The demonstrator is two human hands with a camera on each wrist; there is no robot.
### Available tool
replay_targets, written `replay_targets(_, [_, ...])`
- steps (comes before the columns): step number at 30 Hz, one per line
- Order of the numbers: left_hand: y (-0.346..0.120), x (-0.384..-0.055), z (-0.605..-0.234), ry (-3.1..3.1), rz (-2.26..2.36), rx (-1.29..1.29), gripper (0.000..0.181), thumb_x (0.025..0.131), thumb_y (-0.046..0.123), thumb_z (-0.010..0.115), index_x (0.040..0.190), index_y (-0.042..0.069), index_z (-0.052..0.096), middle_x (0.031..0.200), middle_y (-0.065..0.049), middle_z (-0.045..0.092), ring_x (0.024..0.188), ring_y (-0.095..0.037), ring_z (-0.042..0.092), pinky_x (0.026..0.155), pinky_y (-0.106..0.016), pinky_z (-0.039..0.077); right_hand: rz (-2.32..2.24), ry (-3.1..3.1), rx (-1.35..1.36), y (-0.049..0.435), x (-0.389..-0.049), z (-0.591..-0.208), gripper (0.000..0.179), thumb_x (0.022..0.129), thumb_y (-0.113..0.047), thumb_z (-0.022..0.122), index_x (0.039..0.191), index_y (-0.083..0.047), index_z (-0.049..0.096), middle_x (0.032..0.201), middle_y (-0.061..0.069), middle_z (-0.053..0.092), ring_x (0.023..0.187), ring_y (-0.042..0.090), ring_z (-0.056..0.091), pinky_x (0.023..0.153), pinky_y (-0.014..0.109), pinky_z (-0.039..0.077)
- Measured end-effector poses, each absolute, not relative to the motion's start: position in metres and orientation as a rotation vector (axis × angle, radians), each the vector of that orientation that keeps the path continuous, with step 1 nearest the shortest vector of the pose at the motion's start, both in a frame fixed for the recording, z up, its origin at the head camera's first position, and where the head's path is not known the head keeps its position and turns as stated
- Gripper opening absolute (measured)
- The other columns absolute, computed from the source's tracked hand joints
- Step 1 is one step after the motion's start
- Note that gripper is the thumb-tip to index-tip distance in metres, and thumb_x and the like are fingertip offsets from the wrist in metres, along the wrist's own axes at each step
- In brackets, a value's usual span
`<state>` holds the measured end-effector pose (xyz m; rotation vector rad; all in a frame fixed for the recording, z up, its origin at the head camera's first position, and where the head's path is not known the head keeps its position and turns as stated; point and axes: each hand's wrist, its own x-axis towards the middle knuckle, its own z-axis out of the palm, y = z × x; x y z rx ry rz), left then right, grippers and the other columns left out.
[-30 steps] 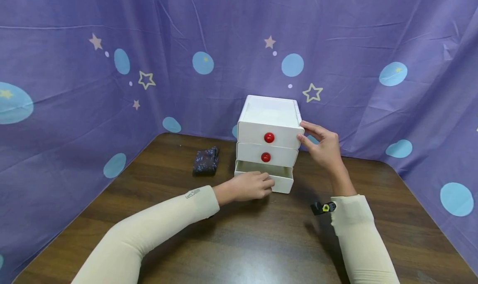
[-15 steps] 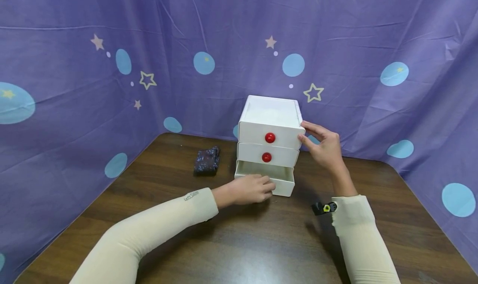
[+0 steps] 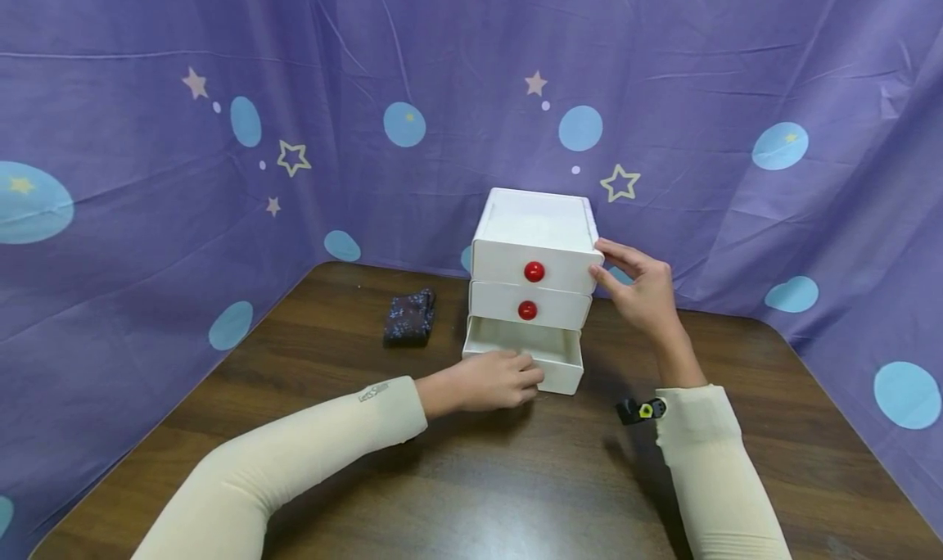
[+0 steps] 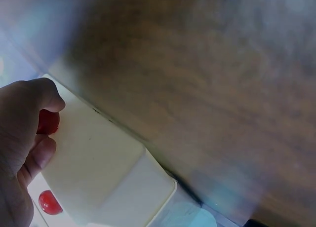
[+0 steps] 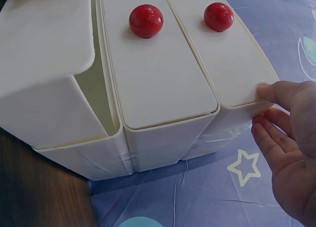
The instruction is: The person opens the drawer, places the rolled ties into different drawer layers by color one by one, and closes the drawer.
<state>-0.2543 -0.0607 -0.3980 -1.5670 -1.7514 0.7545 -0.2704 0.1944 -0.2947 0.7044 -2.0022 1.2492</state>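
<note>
A white three-drawer cabinet [image 3: 536, 216] stands on the table, its top and middle drawers closed. The bottom drawer [image 3: 563, 376] is pulled part way out, and no object shows in the visible part of its inside. My left hand [image 3: 495, 380] is at that drawer's front; in the left wrist view its thumb and fingers pinch the red knob [image 4: 48, 122]. With the thumb on the front and the fingers round the side, my right hand [image 5: 291, 143] holds the upper right corner of the cabinet. Red knobs [image 3: 534, 272] show on the other two drawers.
A folded dark cloth with a blue floral print [image 3: 409, 318] lies left of the cabinet on the brown wooden table [image 3: 471, 478]. Behind and at the sides hangs a purple curtain [image 3: 457, 44] with stars and blue dots.
My left hand has drawn the bottom drawer further out toward me, so more of its inside shows. The right hand keeps its place on the cabinet's corner.
</note>
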Motion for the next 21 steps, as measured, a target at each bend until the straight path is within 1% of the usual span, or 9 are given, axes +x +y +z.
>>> replay_targets(4, [-0.062, -0.252, -0.398, -1.756, 0.754, -1.563, 0.016, 0.103, 0.023, 0.057, 0.109, 0.025, 0.072, 0.113, 0.003, 0.057, 0.099, -0.016, 0.056, 0.078, -0.024, 0.052, 1.244, -2.001, 0.707, 0.194, -0.270, -0.295, 0.034, 0.085, 0.013, 0.076, 0.118, 0.015, 0.069, 0.121, 0.027, 0.069, 0.106, 0.006, 0.067, 0.096, 0.044, 0.054])
replay_targets(11, [-0.062, -0.247, -0.395, -1.773, 0.761, -1.575, 0.016, 0.102, 0.022, 0.060, 0.111, 0.025, 0.073, 0.112, 0.002, 0.058, 0.099, -0.017, 0.056, 0.076, -0.024, 0.053, 1.251, -2.002, 0.706, 0.195, -0.270, -0.295, 0.034, 0.085, 0.013, 0.076, 0.118, 0.015, 0.069, 0.122, 0.026, 0.069, 0.106, 0.004, 0.067, 0.095, 0.047, 0.054])
replay_targets(17, [-0.062, -0.243, -0.395, -1.777, 0.761, -1.585, 0.016, 0.101, 0.021, 0.061, 0.109, 0.025, 0.073, 0.113, 0.002, 0.058, 0.097, -0.017, 0.056, 0.073, -0.024, 0.052, 1.257, -2.002, 0.711, 0.195, -0.270, -0.294, 0.034, 0.085, 0.013, 0.076, 0.118, 0.015, 0.068, 0.122, 0.027, 0.069, 0.107, 0.007, 0.068, 0.095, 0.047, 0.053])
replay_targets(18, [-0.062, -0.242, -0.395, -1.772, 0.762, -1.583, 0.015, 0.100, 0.021, 0.060, 0.108, 0.025, 0.073, 0.113, 0.002, 0.058, 0.097, -0.016, 0.055, 0.073, -0.024, 0.052, 1.258, -2.002, 0.712, 0.195, -0.270, -0.294, 0.034, 0.085, 0.013, 0.076, 0.118, 0.015, 0.068, 0.122, 0.027, 0.069, 0.107, 0.008, 0.068, 0.095, 0.046, 0.054])
replay_targets(21, [-0.062, -0.240, -0.395, -1.763, 0.754, -1.580, 0.015, 0.100, 0.020, 0.060, 0.107, 0.025, 0.073, 0.112, 0.003, 0.058, 0.096, -0.016, 0.056, 0.072, -0.024, 0.052, 1.261, -2.005, 0.710, 0.195, -0.270, -0.294, 0.035, 0.085, 0.013, 0.076, 0.119, 0.015, 0.068, 0.122, 0.027, 0.069, 0.107, 0.009, 0.068, 0.096, 0.036, 0.055])
